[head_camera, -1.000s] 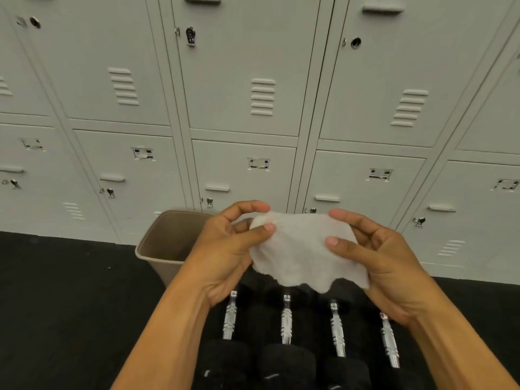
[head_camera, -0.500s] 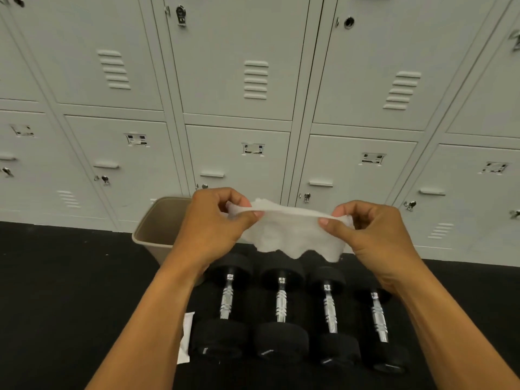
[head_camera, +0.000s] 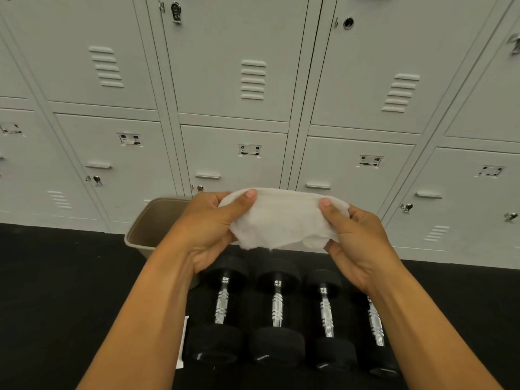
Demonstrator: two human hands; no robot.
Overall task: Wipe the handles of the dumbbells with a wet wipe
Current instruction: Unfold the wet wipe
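- The left hand (head_camera: 209,229) pinches the left end of the white wet wipe (head_camera: 281,220), thumb on top and fingers curled under it; the right hand (head_camera: 357,243) pinches the right end the same way; the wipe hangs stretched and sagging between the two hands, up in the air
- Below the hands, on the black floor (head_camera: 56,291), four dumbbells lie side by side with black end weights and ribbed chrome handles; the leftmost dumbbell (head_camera: 221,305) is just right of the left forearm; the second dumbbell (head_camera: 277,309) lies under the middle of the wipe; the third dumbbell (head_camera: 326,313) is beside it; the rightmost dumbbell (head_camera: 375,325) is partly covered by the right wrist and forearm, its far weight hidden
- The wipe touches none of the handles; the hands and the wipe's lower edge cover part of the far weights
- Behind the left hand stands a tan waste bin (head_camera: 149,229), its right side hidden by that hand and forearm; its contents cannot be seen from here
- A small white sheet (head_camera: 183,342) lies on the floor, peeking out between the left forearm and the leftmost dumbbell
- Beyond both hands a wall of pale grey lockers (head_camera: 233,66) rises from the floor, doors closed, with vents, pull handles and label holders
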